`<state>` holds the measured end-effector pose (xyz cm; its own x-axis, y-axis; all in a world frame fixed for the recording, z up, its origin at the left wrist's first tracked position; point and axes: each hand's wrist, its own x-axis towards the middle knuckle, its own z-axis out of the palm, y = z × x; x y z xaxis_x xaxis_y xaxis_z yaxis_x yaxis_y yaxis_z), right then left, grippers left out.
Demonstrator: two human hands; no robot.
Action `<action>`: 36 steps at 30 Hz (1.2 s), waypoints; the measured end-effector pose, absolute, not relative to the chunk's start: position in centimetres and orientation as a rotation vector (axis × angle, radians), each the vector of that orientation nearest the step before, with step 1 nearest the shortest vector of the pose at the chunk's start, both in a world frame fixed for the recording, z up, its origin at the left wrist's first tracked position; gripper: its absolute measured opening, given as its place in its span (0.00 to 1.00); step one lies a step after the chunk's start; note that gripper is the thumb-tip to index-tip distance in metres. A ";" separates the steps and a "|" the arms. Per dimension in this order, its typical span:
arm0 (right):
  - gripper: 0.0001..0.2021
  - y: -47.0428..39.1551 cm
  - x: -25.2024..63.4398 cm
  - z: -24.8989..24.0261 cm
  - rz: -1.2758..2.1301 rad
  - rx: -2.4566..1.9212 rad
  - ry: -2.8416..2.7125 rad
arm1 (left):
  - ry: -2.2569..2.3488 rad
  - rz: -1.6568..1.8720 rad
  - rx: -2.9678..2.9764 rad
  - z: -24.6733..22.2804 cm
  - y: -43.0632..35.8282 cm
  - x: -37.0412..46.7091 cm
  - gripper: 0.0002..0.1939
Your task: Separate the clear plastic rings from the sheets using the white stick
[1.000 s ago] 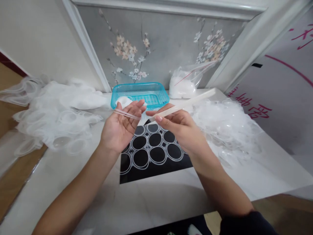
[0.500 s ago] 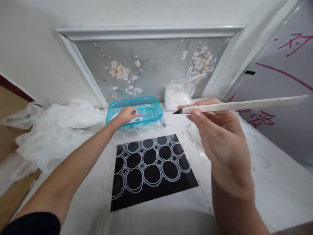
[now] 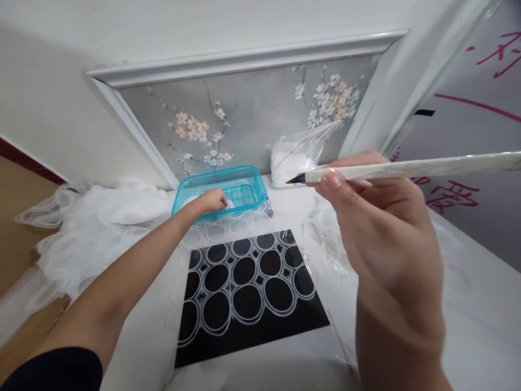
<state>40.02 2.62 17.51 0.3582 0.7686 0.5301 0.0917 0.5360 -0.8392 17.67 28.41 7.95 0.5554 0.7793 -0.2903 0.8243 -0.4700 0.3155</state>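
Observation:
My left hand (image 3: 214,200) reaches into a turquoise plastic basket (image 3: 260,202), fingers closed and pointing down by some small white pieces (image 3: 229,204). What the fingertips grip, if anything, is hidden. Raised on the right, my right hand (image 3: 366,212) is shut on a slim pen-like tool (image 3: 407,169), its handle wrapped in white and its dark pointed tip facing left. Between my arms lies a black sheet (image 3: 252,345) on the table. Over it is spread a clear, whitish material (image 3: 247,301) with rows of ring outlines.
A heap of sheer white material (image 3: 97,228) fills the table's left side. Behind my right hand stands a clear zip bag (image 3: 291,160) with white contents. More ring-patterned material (image 3: 329,233) lies right of the black sheet. A framed floral panel (image 3: 252,108) backs the table.
My left hand has lowered in the basket; the white ring seen at its fingers no longer shows there. The view has tilted slightly. My right hand keeps its hold on the tool.

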 end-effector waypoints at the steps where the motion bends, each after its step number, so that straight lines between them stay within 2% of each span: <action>1: 0.04 2.6 40.1 17.6 0.535 -0.924 -1.128 | 1.309 -0.135 2.355 8.2 28.4 17.8 0.04; 7: 0.05 2.4 40.8 17.9 0.515 -0.913 -1.137 | 1.331 -0.016 2.232 9.9 27.7 18.0 0.08; 12: 0.05 2.3 41.3 17.9 0.485 -0.926 -1.147 | 1.305 0.104 2.185 10.5 26.3 18.4 0.06; 17: 0.05 2.2 41.5 18.1 0.502 -0.918 -1.126 | 1.240 0.211 2.213 11.3 25.1 19.1 0.09; 24: 0.06 2.3 41.8 18.2 0.515 -0.909 -1.108 | 1.397 -0.024 2.338 10.3 29.0 18.4 0.07; 28: 0.05 2.4 41.7 18.1 0.522 -0.922 -1.099 | 1.315 -0.068 2.395 9.3 29.2 18.7 0.11; 30: 0.05 2.4 41.6 18.0 0.528 -0.920 -1.100 | 1.252 -0.056 2.401 9.2 28.4 18.9 0.08; 34: 0.05 2.3 41.5 18.0 0.577 -0.901 -1.105 | 1.197 0.062 2.394 9.8 27.4 19.0 0.14; 36: 0.05 2.2 41.2 18.0 0.585 -0.911 -1.118 | 1.195 0.126 2.390 10.3 27.5 19.0 0.10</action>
